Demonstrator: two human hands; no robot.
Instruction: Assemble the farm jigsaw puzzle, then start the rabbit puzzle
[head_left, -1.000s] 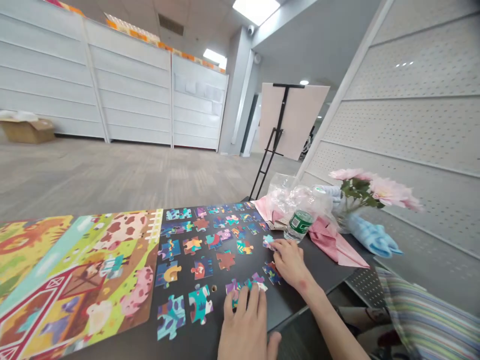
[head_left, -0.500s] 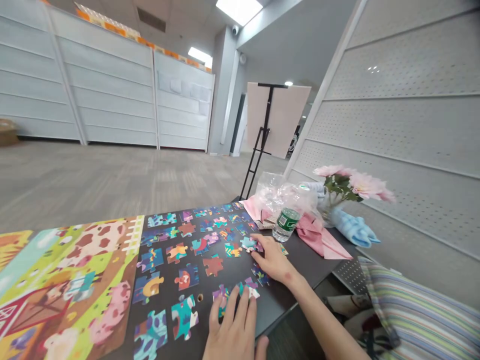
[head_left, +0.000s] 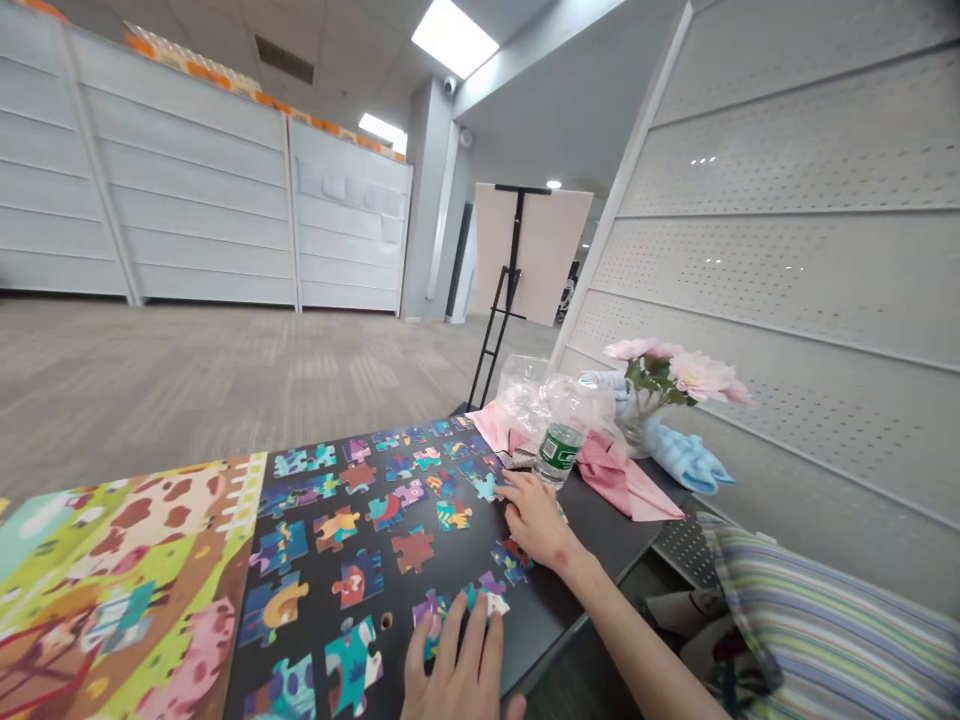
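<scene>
My left hand (head_left: 459, 655) lies flat with fingers spread at the near edge of the dark table, its fingertips on purple, teal and white jigsaw pieces (head_left: 429, 612). My right hand (head_left: 534, 515) rests farther right, fingers stretched and apart, fingertips beside a pale teal jigsaw piece (head_left: 484, 485). Dark blue pieces (head_left: 471, 467) sit right against that piece. Under the right palm's near side, a dark multicoloured piece (head_left: 511, 562) is partly covered. Loose pieces spread across the table in rough rows, among them a brown piece (head_left: 412, 549) and an orange-and-teal piece (head_left: 454, 515).
A farm picture board (head_left: 161, 580) covers the table's left. Behind my right hand stand a water bottle (head_left: 559, 452), crumpled clear plastic (head_left: 525, 385), pink cloth (head_left: 626, 480), a blue cloth (head_left: 686, 457) and pink flowers (head_left: 701, 375). A striped cushion (head_left: 840, 620) lies right.
The pale teal piece has slid away from me, closer to the dark blue pieces, with my right hand following. My left hand stays on its pieces. The view has turned slightly right.
</scene>
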